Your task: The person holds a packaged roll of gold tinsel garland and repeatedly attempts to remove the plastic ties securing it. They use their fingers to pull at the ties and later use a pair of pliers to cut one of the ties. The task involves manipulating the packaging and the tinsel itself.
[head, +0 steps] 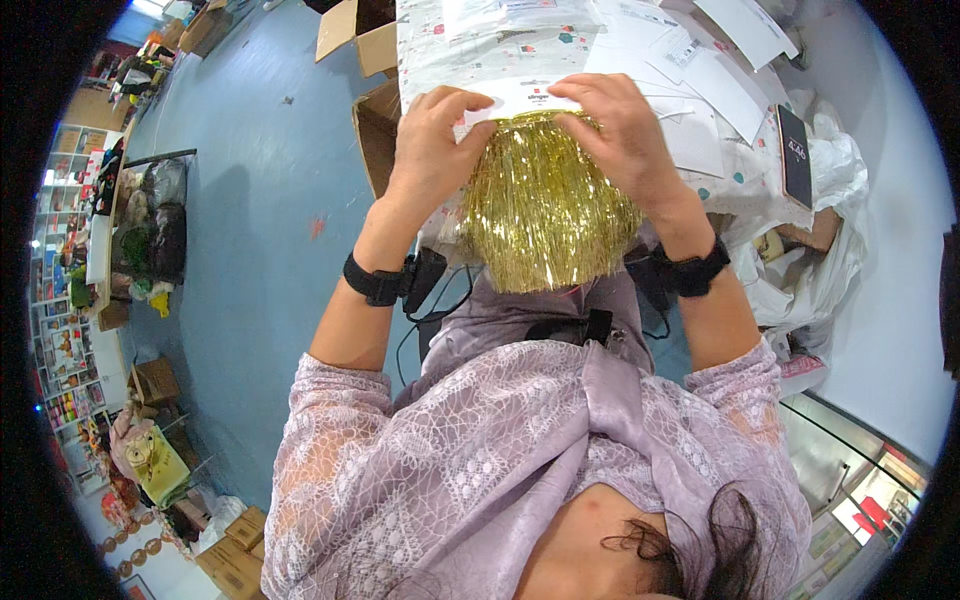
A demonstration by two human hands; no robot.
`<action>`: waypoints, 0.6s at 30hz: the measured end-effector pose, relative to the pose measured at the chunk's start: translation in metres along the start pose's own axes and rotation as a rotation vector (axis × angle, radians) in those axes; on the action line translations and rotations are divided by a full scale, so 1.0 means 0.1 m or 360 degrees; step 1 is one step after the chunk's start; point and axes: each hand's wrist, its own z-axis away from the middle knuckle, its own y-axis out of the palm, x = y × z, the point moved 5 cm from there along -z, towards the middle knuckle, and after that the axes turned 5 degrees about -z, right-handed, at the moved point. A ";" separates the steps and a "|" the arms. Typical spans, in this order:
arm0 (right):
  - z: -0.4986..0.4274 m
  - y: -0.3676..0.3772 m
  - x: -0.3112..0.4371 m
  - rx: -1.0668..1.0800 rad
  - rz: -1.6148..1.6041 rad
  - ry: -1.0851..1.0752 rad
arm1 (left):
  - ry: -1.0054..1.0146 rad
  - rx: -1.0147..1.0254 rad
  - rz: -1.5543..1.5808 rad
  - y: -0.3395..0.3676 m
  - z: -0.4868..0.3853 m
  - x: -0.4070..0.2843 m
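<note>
A gold metallic tinsel fringe (555, 202) hangs over the near edge of the table, its strands spreading down above my lap. Along its top runs a white header card (517, 97) with printing and a hang slot. My left hand (446, 135) holds the card's left end between thumb and fingers. At the right end, my right hand (619, 131) pinches the card where it meets the gold band, fingers above and thumb below. Both wrists carry black straps.
White papers and envelopes (690, 67) cover the table's right side, on a patterned plastic cover (495, 49). A smartphone (793, 156) lies at the right edge, beside a white plastic bag (795, 285). Open cardboard boxes (379, 127) stand left of the table on the blue floor (262, 225).
</note>
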 end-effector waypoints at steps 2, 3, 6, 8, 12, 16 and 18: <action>-0.07 0.15 0.06 0.0064 -0.0017 0.0000 | 0.0108 0.0009 -0.0064 0.03 0.04 -0.01; -0.09 0.23 0.07 0.0120 -0.0016 0.0008 | 0.0069 -0.0010 -0.0056 0.05 0.04 0.00; -0.10 0.32 0.09 0.0118 -0.0044 -0.0013 | -0.0004 -0.0005 0.0006 0.12 0.02 0.00; -0.09 0.35 0.07 0.0124 -0.0048 0.0013 | -0.0123 0.0082 0.0122 0.17 0.02 0.02; -0.07 0.39 0.05 0.0086 0.0000 0.0017 | -0.0109 0.0126 0.0116 0.19 0.02 0.02; -0.06 0.46 0.06 0.0060 0.0100 0.0024 | -0.0098 0.0106 0.0097 0.22 0.02 0.04; -0.05 0.48 0.08 0.0042 0.0135 0.0027 | -0.0076 0.0053 0.0097 0.22 0.01 0.02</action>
